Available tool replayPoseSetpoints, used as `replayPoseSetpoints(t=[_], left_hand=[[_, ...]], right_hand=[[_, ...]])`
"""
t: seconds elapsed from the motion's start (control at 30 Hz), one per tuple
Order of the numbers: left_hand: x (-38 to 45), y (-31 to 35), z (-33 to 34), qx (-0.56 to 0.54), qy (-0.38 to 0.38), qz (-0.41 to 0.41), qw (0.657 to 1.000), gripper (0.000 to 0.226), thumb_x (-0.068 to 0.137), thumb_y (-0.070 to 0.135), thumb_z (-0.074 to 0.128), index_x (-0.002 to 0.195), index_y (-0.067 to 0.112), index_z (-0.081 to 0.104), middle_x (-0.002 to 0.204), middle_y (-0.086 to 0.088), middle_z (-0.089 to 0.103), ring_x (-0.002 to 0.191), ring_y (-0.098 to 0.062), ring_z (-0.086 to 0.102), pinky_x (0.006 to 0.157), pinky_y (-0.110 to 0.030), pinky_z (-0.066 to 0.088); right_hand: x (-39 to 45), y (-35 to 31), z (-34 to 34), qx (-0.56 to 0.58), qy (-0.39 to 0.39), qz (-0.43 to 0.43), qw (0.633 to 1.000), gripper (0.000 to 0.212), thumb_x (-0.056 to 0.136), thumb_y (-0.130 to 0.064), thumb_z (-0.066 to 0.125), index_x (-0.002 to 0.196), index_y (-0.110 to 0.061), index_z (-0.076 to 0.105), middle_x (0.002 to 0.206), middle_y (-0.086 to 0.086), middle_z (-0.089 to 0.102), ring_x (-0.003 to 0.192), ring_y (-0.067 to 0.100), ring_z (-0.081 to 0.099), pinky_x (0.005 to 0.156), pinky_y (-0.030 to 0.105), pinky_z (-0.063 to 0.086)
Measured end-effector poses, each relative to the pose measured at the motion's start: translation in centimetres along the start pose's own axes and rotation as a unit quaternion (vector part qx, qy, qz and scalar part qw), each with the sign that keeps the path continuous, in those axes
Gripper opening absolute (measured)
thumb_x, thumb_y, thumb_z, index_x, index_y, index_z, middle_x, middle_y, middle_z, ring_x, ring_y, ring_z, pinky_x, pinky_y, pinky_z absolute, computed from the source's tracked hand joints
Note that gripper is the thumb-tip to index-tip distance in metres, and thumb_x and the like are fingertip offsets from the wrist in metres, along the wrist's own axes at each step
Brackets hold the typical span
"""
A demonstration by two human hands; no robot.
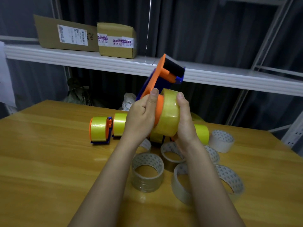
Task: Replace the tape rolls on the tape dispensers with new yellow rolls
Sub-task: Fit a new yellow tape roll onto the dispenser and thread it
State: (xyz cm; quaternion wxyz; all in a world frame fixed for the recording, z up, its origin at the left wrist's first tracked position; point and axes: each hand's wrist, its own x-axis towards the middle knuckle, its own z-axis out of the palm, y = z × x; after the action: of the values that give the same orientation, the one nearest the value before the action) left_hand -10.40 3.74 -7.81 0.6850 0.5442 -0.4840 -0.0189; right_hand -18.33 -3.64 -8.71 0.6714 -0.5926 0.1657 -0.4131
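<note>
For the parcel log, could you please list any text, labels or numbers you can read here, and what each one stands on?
White shipping label on the flat cardboard box: print and barcodes, too blurred to read.
White and purple tape round the small cardboard box: purple characters and small icons, too small to read.
Yellow roll, orange and blue dispenser, clear rolls: no text visible; the cores show only a triangle pattern.

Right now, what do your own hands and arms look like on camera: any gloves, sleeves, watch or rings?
Both are bare. The left hand and right hand wear no gloves, and I see no rings. Both forearms are uncovered down to the frame's bottom edge: no sleeves, watch, bands or markings in view.
</note>
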Motion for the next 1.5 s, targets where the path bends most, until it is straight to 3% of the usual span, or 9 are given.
replayPoseSetpoints(t=[0.3,0.43,0.57,0.67,0.83,1.0,1.17,1.37,1.5], left_hand=[[0.0,0.0,-0.1,-0.047,0.007,-0.048,0.998,0.079,0.091,0.059,0.029,0.087,-0.016,0.053,0.076,-0.039,0.052,0.069,-0.047,0.056,0.061,-0.051,0.048],[0.0,0.5,0.1,-0.049,0.003,-0.051,0.997,0.072,0.091,0.055,0.029,0.079,-0.013,0.05,0.066,-0.031,0.049,0.058,-0.032,0.052,0.058,-0.034,0.042],[0.0,0.3,0.2,-0.068,0.041,-0.072,0.994,0.05,0.099,0.045,0.029,0.062,0.016,0.046,0.046,0.006,0.046,0.047,-0.006,0.048,0.051,-0.016,0.041],[0.0,0.0,0.3,-0.089,0.034,-0.083,0.992,0.049,0.099,0.046,0.028,0.061,0.021,0.047,0.045,0.008,0.047,0.046,-0.001,0.049,0.052,-0.012,0.042],[0.1,-0.2,0.4,-0.121,0.033,-0.12,0.985,0.056,0.091,0.058,0.025,0.07,0.014,0.052,0.057,0.002,0.056,0.056,-0.007,0.058,0.056,-0.013,0.048],[0.1,0.1,0.6,-0.101,0.037,-0.104,0.989,0.051,0.086,0.062,0.022,0.081,0.019,0.051,0.07,0.005,0.057,0.064,-0.004,0.059,0.063,-0.013,0.048],[0.3,0.0,0.3,-0.079,0.06,-0.064,0.993,0.023,0.101,0.04,0.031,0.094,0.027,0.049,0.076,0.007,0.052,0.061,0.003,0.051,0.059,-0.016,0.046],[0.5,0.3,-0.2,-0.07,-0.022,-0.207,0.976,0.048,0.094,0.063,0.028,0.103,0.03,0.061,0.103,0.005,0.067,0.094,-0.006,0.062,0.084,-0.029,0.05],[0.1,0.0,-0.1,-0.079,-0.107,-0.207,0.969,0.102,0.06,0.087,0.05,0.144,0.039,0.02,0.129,0.012,0.049,0.121,-0.013,0.05,0.1,-0.038,0.043]], right_hand=[[-0.2,-0.1,-0.4,0.052,-0.04,0.034,0.997,0.078,0.078,-0.077,0.047,0.127,-0.017,0.058,0.119,0.014,0.067,0.111,0.031,0.064,0.101,0.055,0.046],[-0.1,0.2,-0.9,0.132,-0.037,0.044,0.99,0.073,0.09,-0.069,0.028,0.132,-0.016,0.056,0.124,0.016,0.065,0.114,0.031,0.062,0.099,0.052,0.048],[0.2,0.6,-0.9,0.131,-0.009,0.077,0.988,0.046,0.102,-0.045,0.036,0.128,-0.015,0.06,0.113,0.014,0.067,0.1,0.027,0.066,0.09,0.045,0.053],[0.5,0.7,-1.0,0.106,-0.019,0.062,0.992,0.035,0.103,-0.039,0.042,0.107,-0.019,0.071,0.098,0.008,0.072,0.092,0.023,0.069,0.085,0.043,0.055],[0.7,1.2,-1.2,0.164,-0.001,0.094,0.982,0.046,0.099,-0.048,0.045,0.135,-0.022,0.05,0.128,0.013,0.063,0.119,0.032,0.06,0.101,0.058,0.045],[0.5,0.8,-0.9,0.138,0.058,0.031,0.988,0.023,0.102,-0.034,0.046,0.121,-0.025,0.056,0.116,0.006,0.068,0.109,0.026,0.064,0.087,0.044,0.056],[0.1,0.5,-0.5,0.06,0.117,-0.049,0.99,0.035,0.102,-0.036,0.04,0.131,-0.02,0.05,0.121,0.008,0.065,0.11,0.022,0.063,0.092,0.041,0.055],[0.2,0.5,-1.3,-0.116,0.151,-0.176,0.966,0.022,0.102,-0.034,0.041,0.121,-0.028,0.051,0.107,-0.014,0.062,0.095,-0.008,0.06,0.078,0.01,0.049],[0.1,0.9,-1.4,-0.206,0.164,-0.202,0.943,0.03,0.102,-0.037,0.041,0.128,-0.025,0.051,0.117,-0.006,0.058,0.107,0.002,0.057,0.088,0.021,0.05]])
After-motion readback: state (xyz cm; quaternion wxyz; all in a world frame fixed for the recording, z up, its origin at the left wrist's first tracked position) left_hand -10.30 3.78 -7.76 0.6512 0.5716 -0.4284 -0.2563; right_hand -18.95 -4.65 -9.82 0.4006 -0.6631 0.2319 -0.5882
